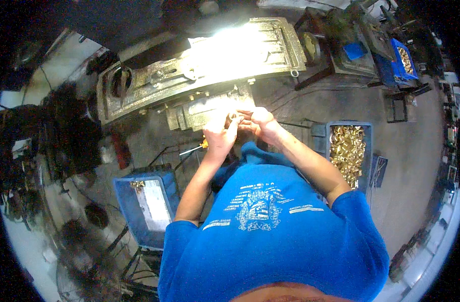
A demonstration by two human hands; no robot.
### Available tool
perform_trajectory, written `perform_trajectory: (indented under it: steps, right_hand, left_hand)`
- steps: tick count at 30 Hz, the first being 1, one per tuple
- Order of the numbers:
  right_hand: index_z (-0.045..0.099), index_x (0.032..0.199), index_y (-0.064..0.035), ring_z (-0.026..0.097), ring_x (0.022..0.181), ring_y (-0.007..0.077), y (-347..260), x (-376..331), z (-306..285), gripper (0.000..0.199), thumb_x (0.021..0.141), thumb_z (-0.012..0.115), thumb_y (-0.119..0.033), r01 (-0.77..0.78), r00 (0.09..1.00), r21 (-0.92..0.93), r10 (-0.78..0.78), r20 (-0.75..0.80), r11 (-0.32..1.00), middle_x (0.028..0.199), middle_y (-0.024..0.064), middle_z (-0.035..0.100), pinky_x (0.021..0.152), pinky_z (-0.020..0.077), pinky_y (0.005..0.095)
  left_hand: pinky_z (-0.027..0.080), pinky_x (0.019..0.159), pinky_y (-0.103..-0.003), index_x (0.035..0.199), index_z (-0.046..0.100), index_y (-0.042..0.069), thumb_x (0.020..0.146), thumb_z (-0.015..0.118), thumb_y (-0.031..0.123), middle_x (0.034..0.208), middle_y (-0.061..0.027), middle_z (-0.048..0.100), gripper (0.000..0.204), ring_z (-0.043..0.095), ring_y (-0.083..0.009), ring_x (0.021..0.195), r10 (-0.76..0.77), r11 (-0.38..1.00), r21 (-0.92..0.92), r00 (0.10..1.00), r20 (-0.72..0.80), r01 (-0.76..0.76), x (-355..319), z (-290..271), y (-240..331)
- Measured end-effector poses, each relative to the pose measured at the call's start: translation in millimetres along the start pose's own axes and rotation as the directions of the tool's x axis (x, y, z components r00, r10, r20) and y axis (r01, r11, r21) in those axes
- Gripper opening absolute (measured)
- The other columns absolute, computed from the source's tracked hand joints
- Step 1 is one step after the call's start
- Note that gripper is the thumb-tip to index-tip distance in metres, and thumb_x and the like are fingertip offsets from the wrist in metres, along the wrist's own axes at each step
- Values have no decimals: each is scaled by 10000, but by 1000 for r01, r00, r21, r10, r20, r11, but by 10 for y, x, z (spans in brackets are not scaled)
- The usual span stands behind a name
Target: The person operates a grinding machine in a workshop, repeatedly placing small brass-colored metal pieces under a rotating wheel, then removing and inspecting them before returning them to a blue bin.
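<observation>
Both hands are close together in front of me, at the near edge of a worn metal machine. My left hand (221, 135) is closed, with thumb and fingers pinching a small round metal piece (233, 116). Beside it my right hand (262, 122) has its fingers curled toward the left one. What lies in its fingers, if anything, is too small to make out. Below the left hand an orange-handled tool (205, 143) with a pale shaft shows partly. The machine's stepped metal block (187, 115) sits just beyond my hands.
A blue-grey bin (369, 156) at my right holds many brass fittings (347, 151). At my left, another blue bin (127, 214) contains a white sheet (154, 201) and a few brass pieces (137, 185). Bright glare covers the machine bed (139, 95). A blue crate (413, 77) stands far right.
</observation>
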State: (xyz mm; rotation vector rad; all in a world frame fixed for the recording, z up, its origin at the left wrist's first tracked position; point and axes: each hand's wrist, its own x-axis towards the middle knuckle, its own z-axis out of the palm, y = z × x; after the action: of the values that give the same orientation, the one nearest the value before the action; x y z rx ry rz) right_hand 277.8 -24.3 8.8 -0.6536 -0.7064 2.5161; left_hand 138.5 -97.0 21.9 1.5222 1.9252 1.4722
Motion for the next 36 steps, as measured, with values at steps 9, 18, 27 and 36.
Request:
perform_trajectory:
  steps: [9, 18, 27, 36]
  right_hand:
    - [427, 1232, 67, 551, 1003, 200, -71, -7, -3, 655, 713, 688, -233, 16, 1000, -54, -16, -3, 998, 1164, 150, 540, 871, 464, 341]
    - [412, 1225, 69, 548, 1000, 220, -26, 11, -55, 589, 764, 637, -219, 10, 997, -13, -11, -78, 1000, 1140, 159, 535, 880, 463, 357]
    - [451, 1205, 49, 576, 990, 206, -19, 64, -127, 458, 814, 594, -142, 7, 999, 97, -2, -53, 995, 1161, 143, 546, 837, 486, 321]
    - [390, 1243, 75, 531, 1065, 246, -31, 62, -156, 519, 807, 558, -150, 31, 998, -8, -31, -46, 999, 1195, 181, 510, 928, 434, 360]
  left_hand:
    - [420, 458, -277, 856, 645, 30, 726, 697, 120, 581, -77, 585, 166, 537, -134, 475, 55, 995, 88, 998, -29, -52, 35, 58, 39]
    - [415, 496, -335, 798, 623, 52, 709, 703, 186, 601, -75, 538, 180, 520, -224, 518, -51, 994, 99, 999, 4, 50, 37, 98, 38]
    - [411, 482, -332, 806, 625, 59, 718, 706, 218, 585, -65, 531, 199, 520, -209, 508, -78, 987, 142, 997, 18, 75, 73, 116, 64]
    - [417, 475, -326, 820, 635, 61, 715, 703, 206, 574, -57, 538, 192, 530, -189, 505, -55, 979, 199, 998, 25, 49, 114, 138, 33]
